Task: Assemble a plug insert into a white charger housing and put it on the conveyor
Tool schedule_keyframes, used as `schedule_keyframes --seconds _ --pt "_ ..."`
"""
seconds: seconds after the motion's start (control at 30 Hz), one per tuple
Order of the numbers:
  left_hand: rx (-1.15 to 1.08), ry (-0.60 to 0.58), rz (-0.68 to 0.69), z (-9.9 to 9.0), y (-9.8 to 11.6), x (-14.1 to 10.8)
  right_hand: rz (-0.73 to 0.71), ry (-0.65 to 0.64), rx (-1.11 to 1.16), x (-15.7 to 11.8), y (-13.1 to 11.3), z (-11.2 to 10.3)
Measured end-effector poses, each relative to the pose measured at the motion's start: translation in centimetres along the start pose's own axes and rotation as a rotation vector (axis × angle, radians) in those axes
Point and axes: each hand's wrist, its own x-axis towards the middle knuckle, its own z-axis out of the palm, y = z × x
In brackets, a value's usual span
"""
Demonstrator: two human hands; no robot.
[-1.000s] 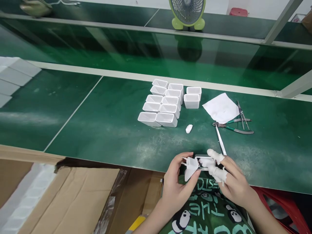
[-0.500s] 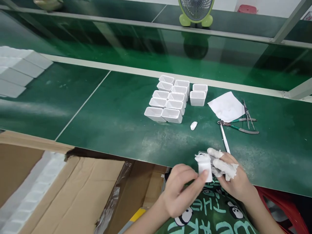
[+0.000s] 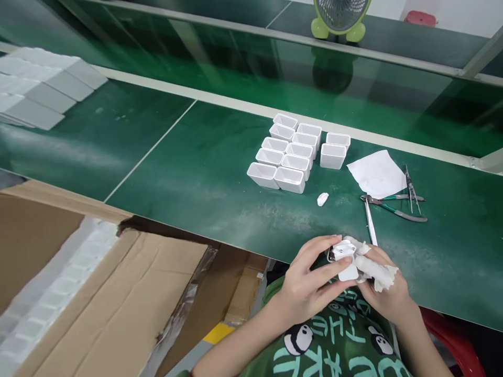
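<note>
Centrally, open white containers (image 3: 290,179) stand in rows on the green worktop (image 3: 188,173). Pliers (image 3: 393,205), tweezers (image 3: 371,224) and a white sheet (image 3: 376,174) lie to their right, beyond the hands. The left hand (image 3: 310,280) and right hand (image 3: 387,283) grip a white part (image 3: 347,267) between them at the near edge. Cardboard (image 3: 113,309) occupies the near left; a fan (image 3: 341,15) stands on the far shelf (image 3: 393,44).

White plug piece (image 3: 348,268) between both hands' fingers (image 3: 334,268), near the green table's (image 3: 220,209) edge, pliers (image 3: 396,207) beyond.
</note>
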Motion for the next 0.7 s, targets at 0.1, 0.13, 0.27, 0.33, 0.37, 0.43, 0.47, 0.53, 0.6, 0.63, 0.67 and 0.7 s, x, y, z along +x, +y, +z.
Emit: schedule_keyframes --seconds 0.1,0.13,0.27,0.33,0.37,0.43,0.47,0.53,0.6,0.63,0.67,0.7 --pt "-0.029 0.027 -0.03 0.2 -0.2 0.0 -0.005 -0.01 -0.018 0.2 0.1 -0.4" --pt "-0.047 0.035 -0.044 0.2 -0.4 0.0 -0.018 -0.024 -0.039 0.4 0.1 -0.5" --pt "-0.093 0.027 -0.057 0.3 -0.8 -0.7 -0.083 -0.103 -0.14 1.4 -0.4 -1.2" --pt "-0.097 0.024 -0.053 0.3 -0.7 -1.2 -0.1 -0.127 -0.154 1.6 -0.8 -1.3" --pt "-0.109 0.059 -0.051 0.4 -0.7 -1.5 -0.108 -0.135 -0.15 1.7 -0.9 -1.2" --pt "-0.196 0.216 -0.06 0.3 -0.4 -1.9 -0.12 -0.143 -0.137 1.7 -1.2 -1.0" --pt "-0.252 0.317 -0.068 0.2 -0.4 -2.0 -0.12 -0.146 -0.134 1.8 -1.3 -0.9" --pt "-0.335 0.498 -0.098 -0.3 -0.5 -2.0 -0.115 -0.147 -0.13 1.8 -1.5 -0.8" --pt "-0.327 0.592 -0.105 -1.1 -0.9 -1.9 -0.108 -0.142 -0.12 1.7 -1.6 -1.1" --pt "-0.302 0.615 -0.096 -1.5 -1.2 -1.8 -0.106 -0.135 -0.118 1.6 -1.8 -1.4" --pt "-0.282 0.627 -0.087 -1.9 -1.5 -1.8 -0.091 -0.114 -0.121 1.5 -2.0 -1.9" --pt "-0.264 0.635 -0.075 -2.2 -1.8 -1.9 -0.064 -0.079 -0.128 1.2 -2.3 -2.4"
